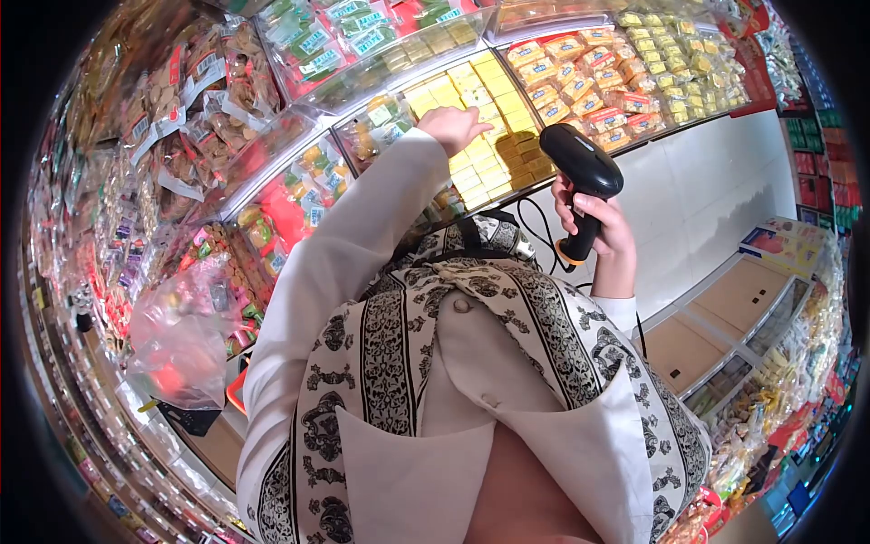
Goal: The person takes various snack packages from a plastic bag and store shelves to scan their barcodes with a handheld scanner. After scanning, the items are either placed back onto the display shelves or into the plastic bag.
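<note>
My left hand (pixel 450 129) is over the compartment of small yellow packs (pixel 471 168). Its fingers are curled together and touch or hover just above the packs; whether anything is pinched in them is hidden. My right hand (pixel 605 225) is wrapped round the grip of a black barcode scanner (pixel 580 163). The scanner's head is tilted up toward the left, near the right edge of the yellow packs, and casts a shadow on them. A dark cable (pixel 535 227) hangs beside the grip.
Beside the yellow packs are orange-wrapped snacks (pixel 580 77) and small yellow-wrapped sweets (pixel 680 63). Bags of brown goods (pixel 204 100) fill the bins at the left. A clear plastic bag (pixel 181 335) hangs lower left. Cardboard boxes (pixel 725 308) lie at the right, on the far side of the tiled floor (pixel 698 190).
</note>
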Tool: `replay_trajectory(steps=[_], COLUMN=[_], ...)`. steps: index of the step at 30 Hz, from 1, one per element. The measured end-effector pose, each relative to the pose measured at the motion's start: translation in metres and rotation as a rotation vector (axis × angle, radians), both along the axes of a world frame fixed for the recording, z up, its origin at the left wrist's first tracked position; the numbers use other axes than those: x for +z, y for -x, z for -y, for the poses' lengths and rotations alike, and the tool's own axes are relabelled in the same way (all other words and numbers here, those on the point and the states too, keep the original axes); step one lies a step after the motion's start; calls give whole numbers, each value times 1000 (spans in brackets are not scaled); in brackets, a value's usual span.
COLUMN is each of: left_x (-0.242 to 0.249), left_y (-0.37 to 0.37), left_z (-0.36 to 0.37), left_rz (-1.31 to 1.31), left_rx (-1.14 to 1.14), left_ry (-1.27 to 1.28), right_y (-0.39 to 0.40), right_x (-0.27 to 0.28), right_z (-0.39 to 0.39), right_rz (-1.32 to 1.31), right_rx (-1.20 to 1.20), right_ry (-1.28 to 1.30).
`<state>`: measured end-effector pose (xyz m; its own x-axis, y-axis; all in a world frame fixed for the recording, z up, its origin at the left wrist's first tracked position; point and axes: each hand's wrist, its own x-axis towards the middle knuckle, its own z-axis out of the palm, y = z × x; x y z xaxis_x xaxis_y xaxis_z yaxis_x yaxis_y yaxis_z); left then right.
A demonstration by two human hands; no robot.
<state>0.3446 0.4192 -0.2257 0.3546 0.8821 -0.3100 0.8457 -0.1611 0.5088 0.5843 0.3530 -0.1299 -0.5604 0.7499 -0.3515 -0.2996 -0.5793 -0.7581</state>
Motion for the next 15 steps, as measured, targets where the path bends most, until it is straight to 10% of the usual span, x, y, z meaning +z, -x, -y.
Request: replay_trajectory(steps=[15], left_x=[-24], left_y=[7], left_z=[13], left_rz=[125], left_rx=[91], left_ry=[3], right_y=[5], right_x=[-2], right_z=[-4], right_rz=[46], right_rx=[21], right_ry=[4])
